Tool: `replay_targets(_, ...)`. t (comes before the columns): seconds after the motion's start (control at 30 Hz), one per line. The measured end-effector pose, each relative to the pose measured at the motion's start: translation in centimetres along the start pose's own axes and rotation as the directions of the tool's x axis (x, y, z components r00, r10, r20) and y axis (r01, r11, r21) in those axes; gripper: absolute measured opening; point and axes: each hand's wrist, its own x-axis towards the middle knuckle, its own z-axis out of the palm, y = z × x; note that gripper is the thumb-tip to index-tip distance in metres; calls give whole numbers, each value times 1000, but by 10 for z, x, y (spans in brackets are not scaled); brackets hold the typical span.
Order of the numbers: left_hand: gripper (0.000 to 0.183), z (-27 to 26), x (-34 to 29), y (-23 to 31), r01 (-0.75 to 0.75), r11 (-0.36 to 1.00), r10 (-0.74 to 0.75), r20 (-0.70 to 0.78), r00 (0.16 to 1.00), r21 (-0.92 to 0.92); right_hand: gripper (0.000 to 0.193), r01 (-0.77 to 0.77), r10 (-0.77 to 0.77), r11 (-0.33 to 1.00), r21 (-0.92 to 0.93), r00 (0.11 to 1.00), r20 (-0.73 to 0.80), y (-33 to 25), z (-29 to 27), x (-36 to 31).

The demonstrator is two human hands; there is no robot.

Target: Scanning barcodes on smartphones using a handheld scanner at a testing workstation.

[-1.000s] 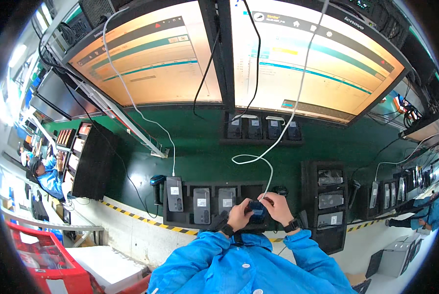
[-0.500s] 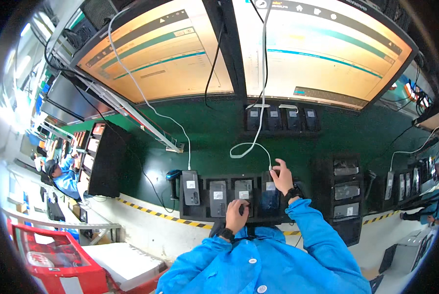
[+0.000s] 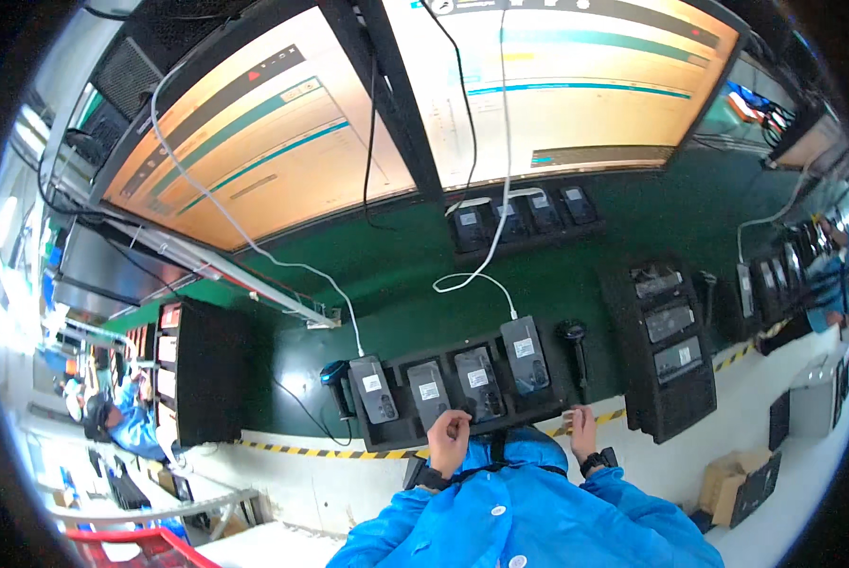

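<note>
A black tray (image 3: 554, 386) lies before me with several dark smartphones in a row, camera side up, most with white labels. White cables run into the top ends of the leftmost phone (image 3: 374, 390) and the rightmost phone (image 3: 525, 356). My left hand (image 3: 448, 441) is at the tray's front edge, just below the labelled middle-right phone (image 3: 479, 383). Its fingers are curled together, and whatever they may hold is hidden. My right hand (image 3: 583, 432) is off the tray's front right corner, fingers apart and holding nothing.
Handheld scanners flank the tray: a blue-black one (image 3: 334, 377) at left, a black one (image 3: 574, 346) at right. Another phone tray (image 3: 530, 245) lies below two monitors (image 3: 576, 104). A device rack (image 3: 667, 413) stands right. A person in blue (image 3: 133, 428) works far left.
My right hand has left the rightmost phone and come back toward me, to the right of the tray. My left hand has drawn slightly down off the phone. The view has tilted.
</note>
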Motion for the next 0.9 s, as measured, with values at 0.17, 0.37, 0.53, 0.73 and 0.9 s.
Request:
replay_targets(0.17, 6, 2, 5, -2, -32, 996, 50, 221, 974, -81, 32, -494, 499, 864, 92, 866, -37, 35, -30, -76)
replay_targets(0.37, 11, 11, -6, -20, -156, 988, 137, 545, 827, -12, 31, -423, 334, 846, -324, 895, -296, 112, -51, -209)
replay_targets(0.53, 19, 16, -34, -35, -135, 987, 35, 721, 692, 83, 36, -536, 457, 786, -308, 839, -296, 155, -65, -262)
replay_targets(0.73, 24, 47, -80, -14, -190, 975, -6, 865, 502, 117, 31, -554, 507, 832, -15, 772, -384, 148, -80, -237)
replay_targets(0.9, 24, 108, -115, -39, -273, 941, -80, 913, 400, 202, 31, -421, 535, 785, 454, 831, -155, 123, -111, -227)
